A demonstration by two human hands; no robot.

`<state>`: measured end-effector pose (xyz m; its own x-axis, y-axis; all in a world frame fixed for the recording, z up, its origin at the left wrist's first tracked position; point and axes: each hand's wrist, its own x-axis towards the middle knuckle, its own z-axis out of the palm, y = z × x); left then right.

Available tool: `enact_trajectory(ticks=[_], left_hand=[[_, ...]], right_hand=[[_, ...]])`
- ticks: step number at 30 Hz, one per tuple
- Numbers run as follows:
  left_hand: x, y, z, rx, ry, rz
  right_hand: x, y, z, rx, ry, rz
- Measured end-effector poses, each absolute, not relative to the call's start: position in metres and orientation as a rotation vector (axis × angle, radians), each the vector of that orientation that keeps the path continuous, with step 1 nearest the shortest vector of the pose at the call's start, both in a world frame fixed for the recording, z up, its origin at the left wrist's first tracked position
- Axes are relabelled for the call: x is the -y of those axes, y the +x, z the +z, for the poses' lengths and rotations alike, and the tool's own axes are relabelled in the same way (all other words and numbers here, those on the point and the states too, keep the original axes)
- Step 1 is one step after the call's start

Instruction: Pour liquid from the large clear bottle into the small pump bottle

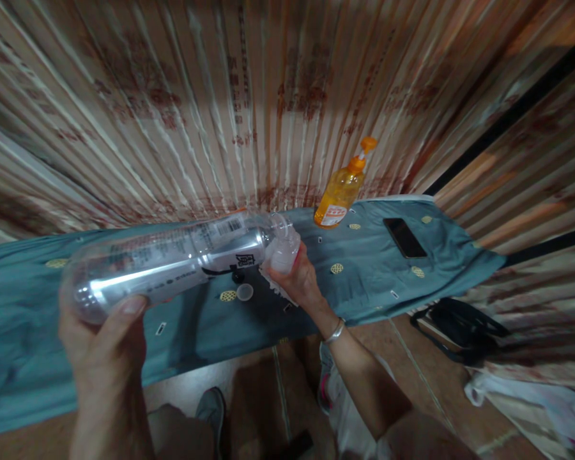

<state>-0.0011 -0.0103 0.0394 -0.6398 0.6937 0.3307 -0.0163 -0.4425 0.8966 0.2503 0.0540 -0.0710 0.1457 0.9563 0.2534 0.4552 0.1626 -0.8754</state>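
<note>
A large clear plastic bottle point(172, 255) with a silvery label lies almost level above the table, its neck to the right. My left hand point(108, 345) is closed around its base from below, thumb on the near side. At the bottle's mouth, my right hand point(304, 281) grips a small translucent plastic bottle point(283, 252). The two mouths are close together; whether they touch is unclear. Below them on the cloth lie a small round translucent cap point(244, 292) and a small black cap point(238, 277). Something white and ragged shows under my right hand.
An orange pump bottle point(339, 195) stands at the back of the table, which has a teal patterned cloth point(196, 351). A dark phone point(405, 237) lies to its right. Pleated curtains point(172, 115) hang behind. A black bag point(464, 322) sits on the floor at right.
</note>
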Motion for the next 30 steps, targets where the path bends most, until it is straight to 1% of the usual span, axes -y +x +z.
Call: enact_trajectory(ticks=[9,30], left_hand=[[0.0106,0.0007,0.0421,-1.327,0.924,2.121],[0.0121,-0.0027,0.037,-1.354,1.051,2.138]], right_hand=[[-0.0545,0.2499,-0.0689,1.47,-1.436,0.643],[-0.0549,0.2499,-0.0716,1.468,-1.435,0.63]])
